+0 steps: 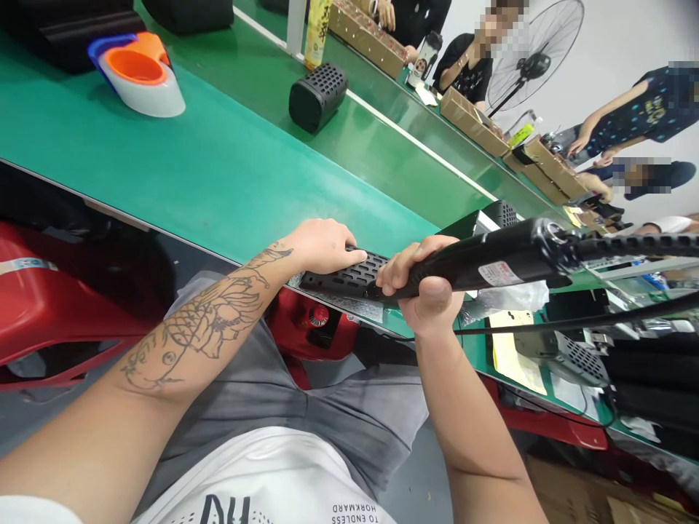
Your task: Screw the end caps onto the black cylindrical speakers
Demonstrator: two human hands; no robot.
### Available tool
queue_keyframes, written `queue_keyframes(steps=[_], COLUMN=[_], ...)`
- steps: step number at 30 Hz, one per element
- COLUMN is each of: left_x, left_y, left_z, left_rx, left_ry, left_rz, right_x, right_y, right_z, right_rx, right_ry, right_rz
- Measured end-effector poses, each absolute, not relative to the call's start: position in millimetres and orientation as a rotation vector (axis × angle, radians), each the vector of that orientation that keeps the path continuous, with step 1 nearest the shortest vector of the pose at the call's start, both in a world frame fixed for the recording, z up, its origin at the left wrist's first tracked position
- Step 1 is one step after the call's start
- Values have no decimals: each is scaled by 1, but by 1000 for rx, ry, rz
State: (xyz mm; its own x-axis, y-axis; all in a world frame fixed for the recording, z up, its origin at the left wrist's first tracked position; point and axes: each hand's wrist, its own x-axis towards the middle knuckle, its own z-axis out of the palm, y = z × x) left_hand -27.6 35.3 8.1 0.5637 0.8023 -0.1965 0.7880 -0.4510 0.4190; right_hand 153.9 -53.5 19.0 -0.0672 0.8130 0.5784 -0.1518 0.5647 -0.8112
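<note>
Black perforated casing lies at the near edge of the green bench, its long axis running left to right along that edge. The left hand presses down on its left end, fingers laid over the top and not closed round it. The right hand is fisted tight round an electric screwdriver. The tool's long body stretches away to the right and slightly upward, with its working end pointing left at the casing and the tip hidden behind the fingers. The casing sits between the two hands, just left of the fist.
</note>
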Motion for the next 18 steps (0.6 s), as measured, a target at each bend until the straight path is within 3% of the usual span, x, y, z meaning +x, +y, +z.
queue_keyframes(steps=[6, 13, 18], left_x=[-29, -27, -27], left_y=[34, 31, 30], left_z=[4, 5, 6], left_rx=[2335, 2317, 2316], left_ry=[1320, 1365, 1363], left_rz=[53, 43, 39], right_x=[179, 318, 373], right_y=[-57, -21, -16], right_z=[35, 46, 7], right_rx=[-691, -1023, -998], right_ry=[-1331, -927, -901], right_rz=[724, -71, 31])
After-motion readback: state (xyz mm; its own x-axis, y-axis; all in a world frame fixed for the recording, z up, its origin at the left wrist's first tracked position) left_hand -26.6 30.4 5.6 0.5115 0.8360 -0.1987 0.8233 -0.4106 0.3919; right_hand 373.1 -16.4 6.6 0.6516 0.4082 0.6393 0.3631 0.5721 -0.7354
